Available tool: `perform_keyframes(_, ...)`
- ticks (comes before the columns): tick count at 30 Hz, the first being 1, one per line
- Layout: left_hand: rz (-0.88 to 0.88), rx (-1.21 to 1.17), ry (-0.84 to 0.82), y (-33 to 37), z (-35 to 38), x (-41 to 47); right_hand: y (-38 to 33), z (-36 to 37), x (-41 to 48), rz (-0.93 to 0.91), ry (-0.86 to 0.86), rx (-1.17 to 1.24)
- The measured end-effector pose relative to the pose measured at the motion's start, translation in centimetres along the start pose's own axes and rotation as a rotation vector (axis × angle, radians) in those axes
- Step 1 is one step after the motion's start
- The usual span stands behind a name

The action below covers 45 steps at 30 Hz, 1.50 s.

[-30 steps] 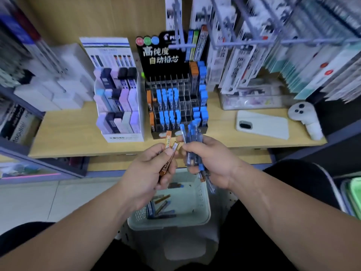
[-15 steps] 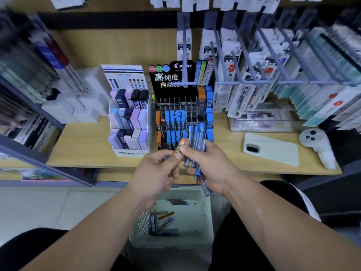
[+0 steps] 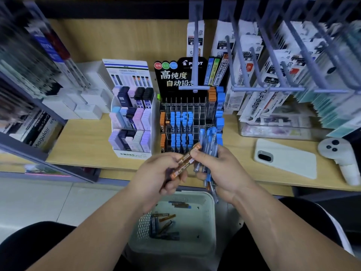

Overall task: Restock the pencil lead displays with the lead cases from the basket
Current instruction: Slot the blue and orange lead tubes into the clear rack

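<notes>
The left hand (image 3: pixel 156 174) is curled round an orange lead case (image 3: pixel 185 161), and the right hand (image 3: pixel 222 169) holds a bunch of blue lead cases (image 3: pixel 210 141) while its thumb touches the top end of the orange one. Both hands are just in front of the black display (image 3: pixel 181 106), which stands by the front edge of the surface (image 3: pixel 84 137) with a white display (image 3: pixel 132 122) right beside it on the left. More lead cases (image 3: pixel 166 225) lie in the pale basket (image 3: pixel 209 227) below the hands, and a white phone (image 3: pixel 287 161) lies flat toward the right end of the surface.
</notes>
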<state>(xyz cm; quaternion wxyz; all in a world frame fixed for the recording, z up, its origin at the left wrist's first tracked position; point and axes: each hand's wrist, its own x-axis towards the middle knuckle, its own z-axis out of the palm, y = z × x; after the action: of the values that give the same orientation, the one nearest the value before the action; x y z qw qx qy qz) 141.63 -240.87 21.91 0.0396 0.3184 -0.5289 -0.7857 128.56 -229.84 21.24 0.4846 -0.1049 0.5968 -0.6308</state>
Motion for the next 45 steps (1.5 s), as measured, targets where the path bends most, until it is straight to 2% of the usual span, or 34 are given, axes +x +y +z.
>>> perform_keyframes(5, 0.002, -0.234, 0.107, -0.9, -0.3, -0.8, -0.6, -0.4, -0.3, -0.038, 0.039, 0.082)
perform_keyframes(12, 0.121, -0.352, 0.14, -1.2, -1.5, -1.3, -0.7, -0.1, -0.8, -0.045, 0.058, 0.101)
perform_keyframes(17, 0.12, -0.081, 0.164, -0.7, -2.6, -1.7, -1.2, -0.8, -0.9, -0.061, 0.081, 0.055)
perform_keyframes(25, 0.05, 0.018, 0.196, -1.3, -2.8, -0.8, -2.0, -2.5, -1.6, -0.08, 0.135, -0.049)
perform_keyframes(34, -0.017, 0.428, 0.259, -2.9, -1.6, 0.6, -1.2, -3.7, -1.2, -0.085, 0.14, -0.021)
perform_keyframes(40, 0.123, 0.667, 0.269, -0.5, -0.3, 1.7, -1.9, -4.4, -1.5, -0.081, 0.156, -0.004)
perform_keyframes(45, 0.317, 0.474, 0.37, 2.7, 1.0, 3.2, -1.8, -5.2, -1.8, -0.084, 0.187, 0.0)
